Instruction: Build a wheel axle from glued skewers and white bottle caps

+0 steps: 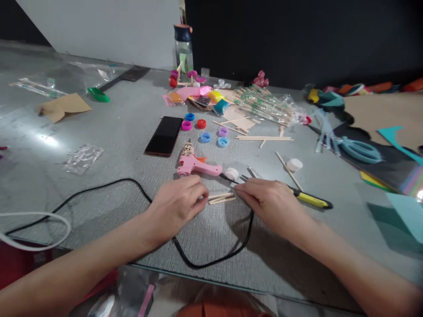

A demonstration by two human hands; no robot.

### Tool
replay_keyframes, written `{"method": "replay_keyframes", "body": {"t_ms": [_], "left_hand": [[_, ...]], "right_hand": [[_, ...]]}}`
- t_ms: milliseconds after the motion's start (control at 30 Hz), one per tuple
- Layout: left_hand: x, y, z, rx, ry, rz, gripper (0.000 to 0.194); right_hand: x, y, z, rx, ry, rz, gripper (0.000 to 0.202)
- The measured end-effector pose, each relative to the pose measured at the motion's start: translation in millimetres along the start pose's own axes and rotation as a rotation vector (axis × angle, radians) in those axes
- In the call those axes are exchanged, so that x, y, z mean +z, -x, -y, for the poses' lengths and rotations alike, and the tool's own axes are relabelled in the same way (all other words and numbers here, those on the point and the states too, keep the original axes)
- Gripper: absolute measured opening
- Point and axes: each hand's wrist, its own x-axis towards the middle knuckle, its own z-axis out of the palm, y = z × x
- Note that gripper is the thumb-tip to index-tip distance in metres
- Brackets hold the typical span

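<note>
Several short wooden sticks point(222, 199) lie in a small bundle on the grey table. At their left end is my left hand point(180, 202), thumb and forefinger pinched around a stick end. My right hand point(272, 200) is closed at their right end, its fingertips beside the sticks; what it grips, if anything, is hidden. Just beyond the hands lies a pink glue gun point(200, 166), its black cord point(211, 265) looping toward the table's front edge. A white cap point(231, 174) sits beside the gun's handle. A yellow and black cutter point(312, 199) lies right of my right hand.
Farther back are a black phone point(164, 136), coloured bottle caps point(205, 137), long sticks point(264, 138) and bagged sticks point(267, 105). A bottle point(183, 50) stands at the wall. A blue coil point(360, 150) and coloured sheets lie right, a white cable point(68, 226) left.
</note>
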Motion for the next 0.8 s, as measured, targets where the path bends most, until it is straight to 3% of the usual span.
{"method": "replay_keyframes", "body": {"t_ms": [333,800], "left_hand": [[12.5,-1,-1,-0.017,-0.055,0.007,0.021],[9.9,2,-2,-0.085,0.104,0.048,0.017]], "right_hand": [[9,-10,-7,0.030,-0.113,-0.008,0.013],[8,-9,-6,0.057,-0.133,-0.019,0.011]]}}
